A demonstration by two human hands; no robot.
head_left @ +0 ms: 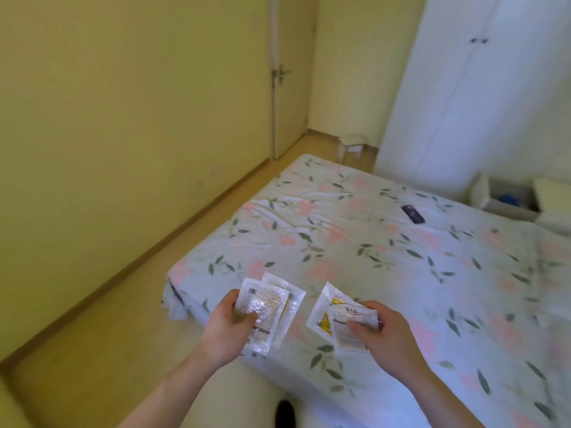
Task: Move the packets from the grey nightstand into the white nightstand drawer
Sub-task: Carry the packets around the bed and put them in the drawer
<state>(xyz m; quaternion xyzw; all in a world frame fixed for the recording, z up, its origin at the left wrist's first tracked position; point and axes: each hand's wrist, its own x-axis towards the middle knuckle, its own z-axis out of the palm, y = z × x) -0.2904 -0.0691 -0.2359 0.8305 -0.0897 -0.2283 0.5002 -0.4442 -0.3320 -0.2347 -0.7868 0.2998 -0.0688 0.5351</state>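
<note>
Yellow walls and a pale wooden floor frame a bed [386,242] with a leaf-and-flower sheet, and everything below is placed against that bed. Over its near corner the left hand [225,330] holds two stacked clear packets [265,313], their long axis running up and slightly right, top edges pointing toward the far wall. The left forearm rises from the lower edge, palm turned inward, thumb pressed on the front packet's face and fingers curled behind, a closed grip. Just right of them, above the sheet, the right hand [383,335] pinches two more packets with yellow print [336,319] (overlapping, fanned), tilted up and left. Its thumb lies on top, fingers curled beneath. Farther up the bed lies a dark phone [413,214]; beyond the far right edge stands an open white box [506,200].
</note>
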